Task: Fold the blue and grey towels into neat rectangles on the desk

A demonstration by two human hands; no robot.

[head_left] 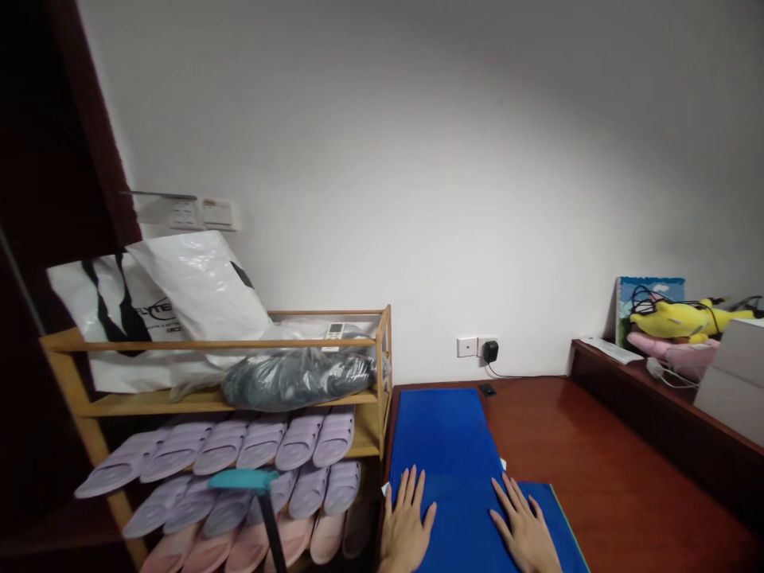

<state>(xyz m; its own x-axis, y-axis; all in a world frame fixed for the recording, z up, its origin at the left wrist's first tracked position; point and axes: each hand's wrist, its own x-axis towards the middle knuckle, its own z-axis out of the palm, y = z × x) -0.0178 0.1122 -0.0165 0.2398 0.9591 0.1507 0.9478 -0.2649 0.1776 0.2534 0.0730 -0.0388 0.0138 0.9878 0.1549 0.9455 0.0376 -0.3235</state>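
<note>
A blue cloth or mat [445,434] lies on the reddish-brown wooden surface, reaching back toward the wall, with a wider part at the front right. My left hand [408,521] rests on its left side, palm down with the fingers apart. On the right side my right hand [525,521] lies flat too, fingers spread and nothing held. Small white bits stick out at both edges of the cloth, near my fingertips.
A wooden rack [382,374] at the left holds slippers [224,446], white bags [200,294] and a plastic-wrapped bundle [304,378]. A teal-topped stick [244,479] stands before it. A black plug [490,351] sits in the wall. At right, a ledge bears a yellow plush toy [680,320] and white boxes [737,370].
</note>
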